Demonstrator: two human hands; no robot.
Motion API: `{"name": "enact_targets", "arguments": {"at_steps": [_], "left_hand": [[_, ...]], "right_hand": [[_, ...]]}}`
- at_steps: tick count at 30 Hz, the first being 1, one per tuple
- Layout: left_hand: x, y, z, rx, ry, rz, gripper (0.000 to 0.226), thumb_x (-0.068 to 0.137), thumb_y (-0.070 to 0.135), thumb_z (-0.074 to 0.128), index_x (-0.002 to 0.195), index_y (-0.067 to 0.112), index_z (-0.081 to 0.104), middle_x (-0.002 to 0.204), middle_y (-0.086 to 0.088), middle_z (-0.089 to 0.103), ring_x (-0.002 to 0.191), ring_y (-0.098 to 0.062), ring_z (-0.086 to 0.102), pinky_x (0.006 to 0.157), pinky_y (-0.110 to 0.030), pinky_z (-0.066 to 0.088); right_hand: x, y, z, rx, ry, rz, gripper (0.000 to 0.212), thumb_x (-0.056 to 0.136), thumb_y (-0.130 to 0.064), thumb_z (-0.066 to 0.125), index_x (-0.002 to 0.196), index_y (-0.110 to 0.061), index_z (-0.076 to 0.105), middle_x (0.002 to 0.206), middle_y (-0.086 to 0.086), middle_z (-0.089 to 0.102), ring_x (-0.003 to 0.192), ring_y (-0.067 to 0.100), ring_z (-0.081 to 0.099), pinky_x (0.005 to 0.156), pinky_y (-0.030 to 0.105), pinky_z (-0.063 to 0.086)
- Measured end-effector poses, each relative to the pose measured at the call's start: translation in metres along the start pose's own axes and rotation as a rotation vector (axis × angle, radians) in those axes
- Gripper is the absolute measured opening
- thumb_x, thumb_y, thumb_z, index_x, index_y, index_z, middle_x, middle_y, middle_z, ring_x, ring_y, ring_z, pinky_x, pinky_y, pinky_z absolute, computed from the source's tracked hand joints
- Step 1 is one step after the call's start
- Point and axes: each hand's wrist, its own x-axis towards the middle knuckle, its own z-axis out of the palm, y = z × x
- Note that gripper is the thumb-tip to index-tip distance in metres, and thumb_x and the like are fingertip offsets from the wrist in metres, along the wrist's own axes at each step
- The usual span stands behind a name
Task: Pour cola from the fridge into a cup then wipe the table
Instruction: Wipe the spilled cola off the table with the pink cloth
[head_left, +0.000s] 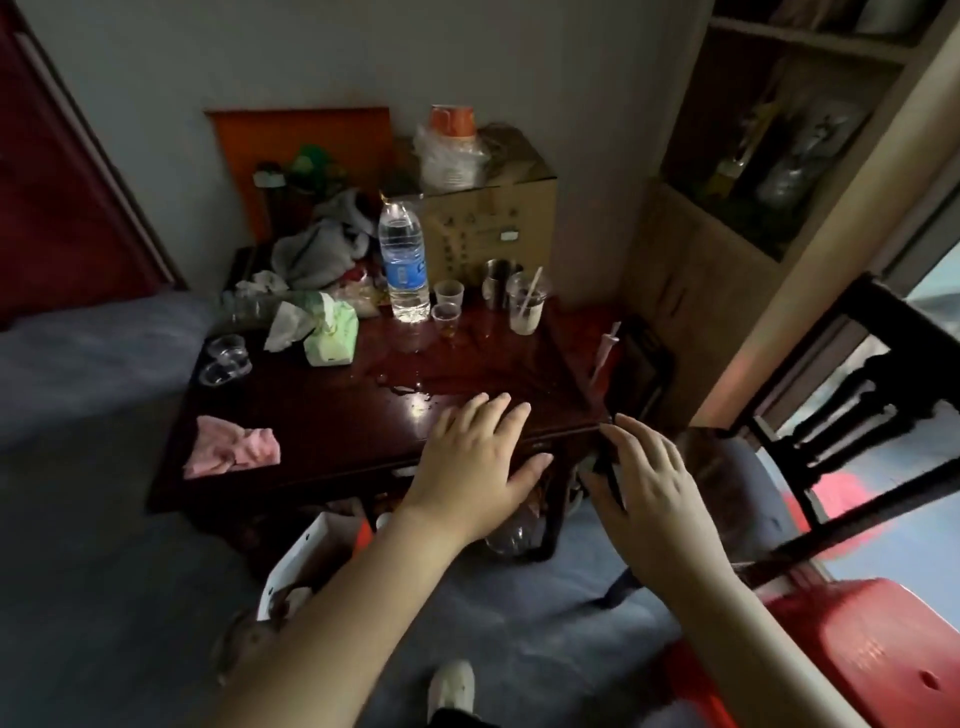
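Observation:
A low dark wooden table (322, 415) stands in front of me, wet with a spill (410, 382) near its middle. Two small clear cups (447, 304) stand at the back beside a water bottle (402, 260). A crumpled pink cloth (231, 452) lies at the front left. My left hand (478, 462) hovers over the table's front edge, fingers spread and holding nothing. My right hand (644, 483) is at the table's front right corner, fingers spread; a dark object lies under them, and I cannot tell if it is gripped. No cola bottle is in view.
A metal mug (498, 280), a plastic cup with a straw (524, 306), a green tissue pack (332, 332) and clothes crowd the back. Empty clear cups (226, 358) sit at the left edge. A cardboard box (488, 223), dark chair (852, 415), red stool (852, 649) and shelf surround the table.

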Motion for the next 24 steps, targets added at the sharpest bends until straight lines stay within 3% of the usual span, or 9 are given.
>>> {"name": "enact_targets", "arguments": {"at_steps": [8,14,24], "left_hand": [[0.045,-0.052,0.031,0.001,-0.027,-0.071,0.064,0.094,0.058,0.032,0.144,0.019,0.041,0.149,-0.005,0.042,0.137,-0.025,0.035,0.112,-0.04,0.025],[0.093,-0.118,0.065,-0.022,-0.077,-0.119,0.072,0.09,0.062,0.018,0.146,0.022,0.036,0.152,-0.003,0.036,0.14,-0.022,0.03,0.113,-0.04,0.026],[0.131,-0.213,0.132,-0.031,-0.256,-0.201,0.066,0.093,0.059,0.033,0.146,0.019,0.034,0.153,-0.006,0.033,0.141,-0.022,0.027,0.111,-0.038,0.026]], "right_hand": [[0.061,0.001,0.046,-0.016,-0.083,-0.078,0.052,0.087,-0.035,0.061,0.13,-0.007,0.051,0.137,0.01,0.05,0.129,0.026,0.044,0.107,0.03,0.03],[0.141,-0.01,0.095,-0.033,-0.149,-0.091,0.053,0.092,-0.037,0.054,0.136,-0.01,0.046,0.143,0.006,0.044,0.134,0.022,0.037,0.11,0.031,0.028],[0.226,-0.031,0.213,-0.001,-0.4,-0.032,0.054,0.094,-0.038,0.05,0.139,-0.009,0.042,0.145,0.007,0.041,0.135,0.022,0.034,0.111,0.031,0.029]]}}
